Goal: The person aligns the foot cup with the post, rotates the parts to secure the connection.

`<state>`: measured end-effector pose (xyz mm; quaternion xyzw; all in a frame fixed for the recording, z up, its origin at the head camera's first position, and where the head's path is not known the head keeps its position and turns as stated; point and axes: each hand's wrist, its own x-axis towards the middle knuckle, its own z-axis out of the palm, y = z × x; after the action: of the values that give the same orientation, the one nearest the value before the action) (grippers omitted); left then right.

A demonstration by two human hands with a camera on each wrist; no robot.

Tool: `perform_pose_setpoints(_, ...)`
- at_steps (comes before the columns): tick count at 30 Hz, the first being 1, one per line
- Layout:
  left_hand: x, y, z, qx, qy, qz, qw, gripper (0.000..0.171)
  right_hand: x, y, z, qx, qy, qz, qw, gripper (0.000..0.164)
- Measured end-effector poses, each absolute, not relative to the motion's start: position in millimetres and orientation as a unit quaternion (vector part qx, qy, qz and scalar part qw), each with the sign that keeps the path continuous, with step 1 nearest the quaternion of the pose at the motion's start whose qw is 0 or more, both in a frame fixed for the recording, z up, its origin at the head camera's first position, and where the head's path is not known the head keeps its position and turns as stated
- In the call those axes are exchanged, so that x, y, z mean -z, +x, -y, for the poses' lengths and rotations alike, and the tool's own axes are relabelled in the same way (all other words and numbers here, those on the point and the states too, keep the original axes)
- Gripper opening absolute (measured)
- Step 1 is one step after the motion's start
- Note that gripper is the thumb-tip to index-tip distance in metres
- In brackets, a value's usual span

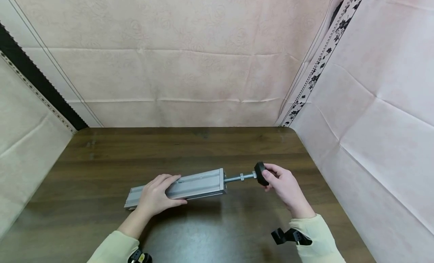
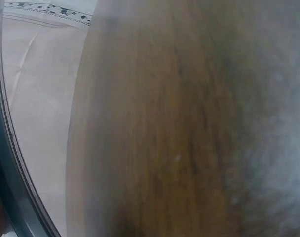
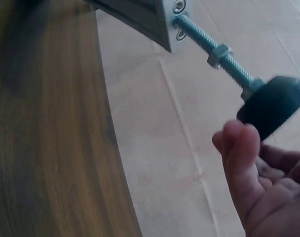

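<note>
My left hand [image 1: 156, 195] grips a grey aluminium profile [image 1: 200, 184] across its middle, fingers over the top and thumb along the near side. The profile is held tilted above the table, and its edge curves down the left of the left wrist view. From the bolted end plate [image 3: 169, 27] a threaded rod [image 3: 197, 35] sticks out, carrying a hex nut [image 3: 220, 56] partway along. A black knob-like foot [image 3: 276, 103] sits at the rod's outer end. My right hand [image 1: 285, 185] pinches this foot at its rim between thumb and fingers.
Below lies a brown wood-grain table [image 1: 101, 161]. Pale cloth [image 1: 203, 74] hangs behind it, and another cloth [image 1: 383, 123] with a floral border slopes along the right. A black mount [image 1: 288, 236] is strapped at the right wrist.
</note>
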<state>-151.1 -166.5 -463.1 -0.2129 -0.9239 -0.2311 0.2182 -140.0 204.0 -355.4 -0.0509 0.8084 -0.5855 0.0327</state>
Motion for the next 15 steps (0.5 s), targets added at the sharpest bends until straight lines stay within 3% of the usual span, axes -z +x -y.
perform_pose_setpoints(5, 463, -151, 168, 0.235, -0.207, 0.924, 0.218, 0.080, 360, -140, -210, 0.590, -0.097, -0.800, 0.055, 0.048)
perform_pose_setpoints(12, 462, -151, 168, 0.242, -0.206, 0.926, 0.206, 0.079, 364, -142, -227, 0.586, -0.206, -0.778, 0.090, 0.081)
perform_pose_setpoints(15, 462, -150, 169, 0.238, -0.207, 0.927, 0.201, 0.079, 369, -145, -234, 0.571, -0.279, -0.767, 0.087, 0.082)
